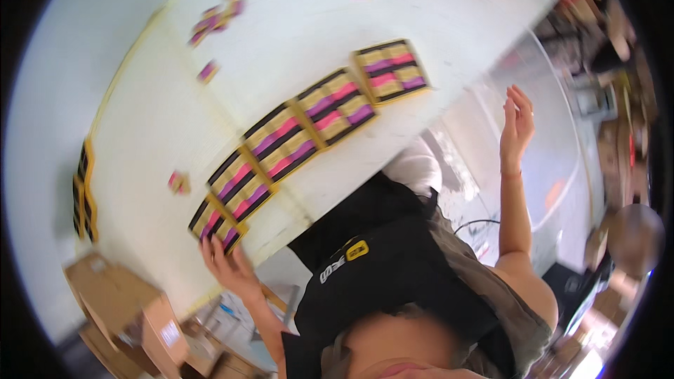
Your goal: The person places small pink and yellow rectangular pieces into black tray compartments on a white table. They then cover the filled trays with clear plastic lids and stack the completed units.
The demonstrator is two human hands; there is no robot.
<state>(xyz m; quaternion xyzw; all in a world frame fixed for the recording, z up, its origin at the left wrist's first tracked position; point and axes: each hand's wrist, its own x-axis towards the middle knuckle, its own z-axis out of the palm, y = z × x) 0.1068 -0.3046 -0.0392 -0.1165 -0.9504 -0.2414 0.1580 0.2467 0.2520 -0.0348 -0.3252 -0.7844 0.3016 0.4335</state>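
Several shallow yellow-edged boxes stand in a bent row along the near side of the white table, holding small tan, pink and purple pieces against black. My left hand (230, 270) is at the leftmost box (216, 224), fingers stretched out and apart, their tips at its near edge. Whether they press on it I cannot tell. Next to it come a second box (241, 184), a wider one (279, 142) and another (335, 107). The rightmost box (391, 71) sits slightly turned. My right hand (518, 123) is raised in the air off the table's right side, fingers extended, holding nothing.
Loose purple-and-tan pieces (219, 15) lie scattered on the white table (295, 35). Black-and-yellow boxes (84, 193) stand at its far left edge. Brown cardboard boxes (130, 302) are at the lower left. A clear sheet-like surface (554, 147) lies beyond the table on the right.
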